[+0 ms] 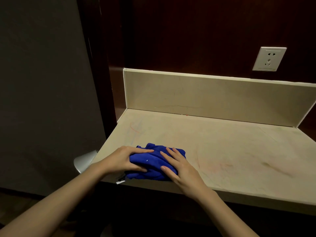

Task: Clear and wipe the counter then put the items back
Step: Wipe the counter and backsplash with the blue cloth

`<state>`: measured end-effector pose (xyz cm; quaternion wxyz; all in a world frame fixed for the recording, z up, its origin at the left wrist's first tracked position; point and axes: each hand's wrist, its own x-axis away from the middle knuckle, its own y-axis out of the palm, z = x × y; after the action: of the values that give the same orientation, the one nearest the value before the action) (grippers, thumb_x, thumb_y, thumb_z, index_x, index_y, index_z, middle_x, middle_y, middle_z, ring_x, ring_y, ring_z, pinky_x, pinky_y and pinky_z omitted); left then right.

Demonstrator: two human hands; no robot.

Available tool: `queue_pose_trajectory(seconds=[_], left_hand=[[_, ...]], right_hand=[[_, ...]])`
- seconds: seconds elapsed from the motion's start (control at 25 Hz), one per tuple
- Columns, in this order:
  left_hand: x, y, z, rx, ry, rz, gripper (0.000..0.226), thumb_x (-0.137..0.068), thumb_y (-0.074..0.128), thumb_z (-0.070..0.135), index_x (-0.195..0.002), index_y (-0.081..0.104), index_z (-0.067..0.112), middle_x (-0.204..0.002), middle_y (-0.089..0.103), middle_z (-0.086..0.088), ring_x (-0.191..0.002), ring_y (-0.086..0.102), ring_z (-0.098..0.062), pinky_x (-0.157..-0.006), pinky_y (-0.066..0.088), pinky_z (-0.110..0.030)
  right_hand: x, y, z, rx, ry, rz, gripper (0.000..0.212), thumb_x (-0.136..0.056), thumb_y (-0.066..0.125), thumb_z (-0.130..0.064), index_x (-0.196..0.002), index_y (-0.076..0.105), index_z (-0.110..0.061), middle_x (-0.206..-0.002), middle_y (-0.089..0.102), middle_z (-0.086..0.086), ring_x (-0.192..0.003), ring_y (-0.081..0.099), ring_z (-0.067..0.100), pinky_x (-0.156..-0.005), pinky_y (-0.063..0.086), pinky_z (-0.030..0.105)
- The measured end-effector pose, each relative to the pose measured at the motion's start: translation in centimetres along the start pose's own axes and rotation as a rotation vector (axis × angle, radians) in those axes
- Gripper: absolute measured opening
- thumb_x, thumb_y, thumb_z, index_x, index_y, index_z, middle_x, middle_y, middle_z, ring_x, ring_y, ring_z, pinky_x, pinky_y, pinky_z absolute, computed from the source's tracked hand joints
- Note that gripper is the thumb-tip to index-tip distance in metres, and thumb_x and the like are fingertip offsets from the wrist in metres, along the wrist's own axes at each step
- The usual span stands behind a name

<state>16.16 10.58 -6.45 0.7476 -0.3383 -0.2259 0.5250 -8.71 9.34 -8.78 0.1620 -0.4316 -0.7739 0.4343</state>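
Observation:
A bunched blue cloth [153, 164] lies on the beige counter [230, 151], close to its front left corner. My left hand [123, 159] grips the cloth's left side, thumb under the fold and fingers over the top. My right hand [177, 165] presses on the cloth's right side, fingers spread across it and thumb pointing left. Faint red and blue scribble marks [136, 130] show on the counter behind the cloth, and reddish smears [218, 166] lie to its right.
A low beige backsplash [213, 96] runs along the counter's rear. A white wall socket [269, 59] sits on the dark wood panel above. A grey wall fills the left, with a round silver object [83, 161] by the counter's left edge.

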Motion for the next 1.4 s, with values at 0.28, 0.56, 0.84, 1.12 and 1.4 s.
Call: queue_pose_trajectory(seconds=[0.28, 0.56, 0.84, 1.12, 1.4], left_hand=[[-6.5, -4.3, -4.9, 0.008, -0.013, -0.01, 0.056, -0.076, 0.076, 0.039, -0.124, 0.05, 0.051, -0.117, 0.064, 0.019, -0.107, 0.057, 0.003, -0.097, 0.047, -0.023], [-16.3, -10.0, -9.8, -0.123, -0.023, -0.089, 0.063, -0.069, 0.071, 0.057, -0.128, 0.048, 0.054, -0.119, 0.064, 0.016, -0.108, 0.057, 0.0, -0.099, 0.046, -0.03], [-22.8, -12.7, -11.7, -0.301, 0.027, -0.112, 0.063, -0.075, 0.074, 0.051, -0.133, 0.05, 0.044, -0.122, 0.065, 0.013, -0.108, 0.059, -0.006, -0.093, 0.045, -0.025], [-22.6, -12.3, -11.8, -0.225, -0.006, -0.14, 0.065, -0.077, 0.073, 0.047, -0.137, 0.048, 0.041, -0.126, 0.062, 0.011, -0.111, 0.057, -0.009, -0.094, 0.043, -0.024], [-18.3, -11.4, -10.4, -0.217, 0.012, -0.177, 0.062, -0.078, 0.072, 0.047, -0.135, 0.049, 0.04, -0.128, 0.06, 0.012, -0.113, 0.054, -0.009, -0.099, 0.044, -0.029]], right_hand=[[-8.8, 0.0, 2.0, 0.007, 0.004, 0.016, 0.051, -0.095, 0.034, -0.055, -0.144, 0.025, -0.045, -0.156, 0.015, -0.022, -0.144, 0.002, -0.004, -0.11, 0.012, 0.016], [-19.7, -0.5, 4.7, -0.008, 0.077, 0.038, 0.052, -0.095, 0.036, -0.054, -0.145, 0.028, -0.042, -0.156, 0.016, -0.02, -0.144, 0.003, -0.002, -0.112, 0.016, 0.023], [-26.5, -1.6, 7.6, -0.021, 0.091, 0.063, 0.05, -0.096, 0.042, -0.049, -0.144, 0.035, -0.039, -0.155, 0.023, -0.018, -0.144, 0.009, 0.0, -0.113, 0.014, 0.022], [-26.1, -1.4, 7.6, -0.084, 0.082, 0.112, 0.047, -0.096, 0.046, -0.043, -0.141, 0.041, -0.035, -0.153, 0.028, -0.015, -0.144, 0.013, 0.002, -0.113, 0.014, 0.022], [-21.4, -0.5, 4.6, -0.07, 0.093, 0.094, 0.048, -0.097, 0.045, -0.041, -0.144, 0.037, -0.032, -0.156, 0.025, -0.011, -0.146, 0.008, 0.004, -0.114, 0.012, 0.023]])
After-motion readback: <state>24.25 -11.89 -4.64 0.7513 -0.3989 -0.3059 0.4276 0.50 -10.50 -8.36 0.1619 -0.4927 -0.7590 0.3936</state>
